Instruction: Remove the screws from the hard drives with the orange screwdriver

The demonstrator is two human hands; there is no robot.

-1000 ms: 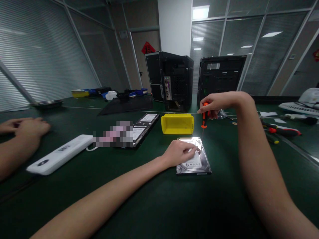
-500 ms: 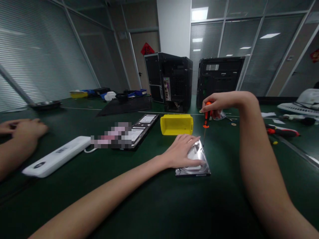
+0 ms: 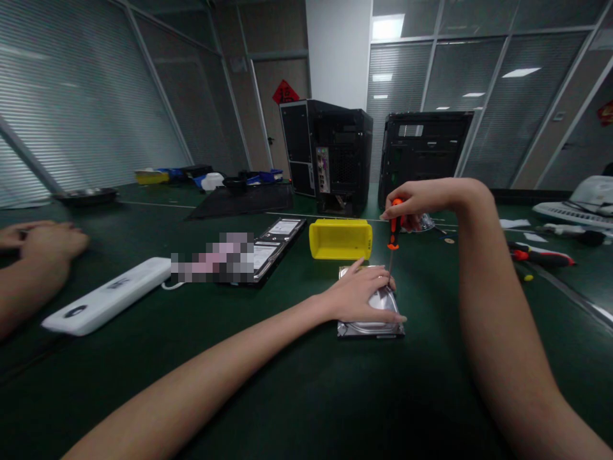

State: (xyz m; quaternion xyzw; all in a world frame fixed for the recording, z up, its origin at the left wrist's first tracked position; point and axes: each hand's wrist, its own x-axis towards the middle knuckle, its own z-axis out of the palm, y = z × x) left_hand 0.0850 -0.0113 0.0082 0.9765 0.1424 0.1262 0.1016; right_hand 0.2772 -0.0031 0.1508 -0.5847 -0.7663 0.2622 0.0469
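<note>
Your left hand (image 3: 357, 295) has spread its fingers apart over the hard drive (image 3: 372, 329), which lies flat on the green table (image 3: 297, 402), and the screwdriver (image 3: 394, 235) has shifted slightly left, its shaft now reaching down beside your left fingertips. You clamp its orange-and-black handle in your right hand's (image 3: 410, 201) closed fingers, near the yellow bin (image 3: 341, 240) beyond the drive, with the computer case (image 3: 342, 153) farther back.
</note>
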